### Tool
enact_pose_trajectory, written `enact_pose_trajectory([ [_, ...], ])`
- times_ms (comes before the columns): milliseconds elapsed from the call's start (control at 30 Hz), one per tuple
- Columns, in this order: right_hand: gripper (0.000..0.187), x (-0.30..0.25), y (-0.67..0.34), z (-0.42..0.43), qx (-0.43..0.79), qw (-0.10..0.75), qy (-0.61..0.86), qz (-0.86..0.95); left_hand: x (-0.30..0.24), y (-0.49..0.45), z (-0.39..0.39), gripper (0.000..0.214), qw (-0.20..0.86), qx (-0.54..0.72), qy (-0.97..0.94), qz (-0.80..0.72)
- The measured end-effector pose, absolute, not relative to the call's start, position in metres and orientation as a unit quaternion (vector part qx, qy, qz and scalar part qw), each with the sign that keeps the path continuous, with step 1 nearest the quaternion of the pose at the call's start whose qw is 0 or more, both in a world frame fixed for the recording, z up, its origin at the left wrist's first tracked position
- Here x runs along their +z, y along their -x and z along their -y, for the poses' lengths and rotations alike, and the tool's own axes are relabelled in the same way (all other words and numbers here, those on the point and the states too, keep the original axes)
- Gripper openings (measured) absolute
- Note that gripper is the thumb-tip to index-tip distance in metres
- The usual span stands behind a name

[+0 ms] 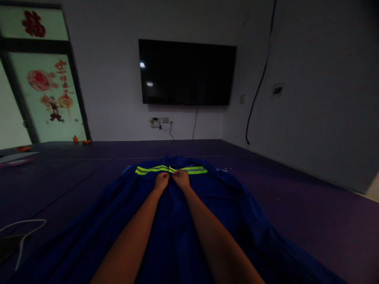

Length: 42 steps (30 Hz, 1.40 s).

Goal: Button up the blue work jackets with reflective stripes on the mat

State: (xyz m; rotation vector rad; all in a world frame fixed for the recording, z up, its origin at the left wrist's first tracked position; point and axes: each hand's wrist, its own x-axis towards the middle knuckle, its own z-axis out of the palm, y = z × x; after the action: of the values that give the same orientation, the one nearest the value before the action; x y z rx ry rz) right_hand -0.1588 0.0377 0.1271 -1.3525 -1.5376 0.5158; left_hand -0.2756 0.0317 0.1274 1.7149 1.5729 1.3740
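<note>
A blue work jacket (213,205) with yellow-green and grey reflective stripes across its chest lies spread on the purple surface, its collar away from me. My left hand (162,181) pinches the front edge of the jacket just below the stripe. Close beside it, my right hand (181,179) is closed on the opposite front edge at the same height. Both hands meet at the centre opening. Whatever small fastener may be between the fingertips is too small and dark to make out. Sleeves reach out to both sides.
A purple table-like surface (296,205) extends around the jacket. At the left lie a white cable (32,221) and a pale flat item (17,157). Small orange objects (75,139) sit near the door. A television (188,73) hangs on the far wall; a black cable (260,83) dangles at right.
</note>
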Motion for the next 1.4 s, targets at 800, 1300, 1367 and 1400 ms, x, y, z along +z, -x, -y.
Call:
enact_pose_trajectory([
  [800, 0.009, 0.1203, 0.1577, -0.0433, 0.239, 0.498, 0.537, 0.638, 0.1262, 0.2755, -0.0299, 0.021, 0.237, 0.501, -0.621, -0.554],
  [1300, 0.007, 0.1222, 0.1580, -0.0421, 0.243, 0.498, 0.533, 0.639, 0.1239, 0.2761, -0.0324, 0.019, 0.228, 0.498, -0.623, -0.558],
  [1367, 0.007, 0.1223, 0.1581, -0.0420, 0.242, 0.497, 0.535, 0.639, 0.1242, 0.2760, -0.0320, 0.019, 0.229, 0.498, -0.623, -0.558],
  [1400, 0.007, 0.1223, 0.1582, -0.0419, 0.241, 0.496, 0.537, 0.639, 0.1245, 0.2760, -0.0317, 0.019, 0.229, 0.498, -0.623, -0.558],
])
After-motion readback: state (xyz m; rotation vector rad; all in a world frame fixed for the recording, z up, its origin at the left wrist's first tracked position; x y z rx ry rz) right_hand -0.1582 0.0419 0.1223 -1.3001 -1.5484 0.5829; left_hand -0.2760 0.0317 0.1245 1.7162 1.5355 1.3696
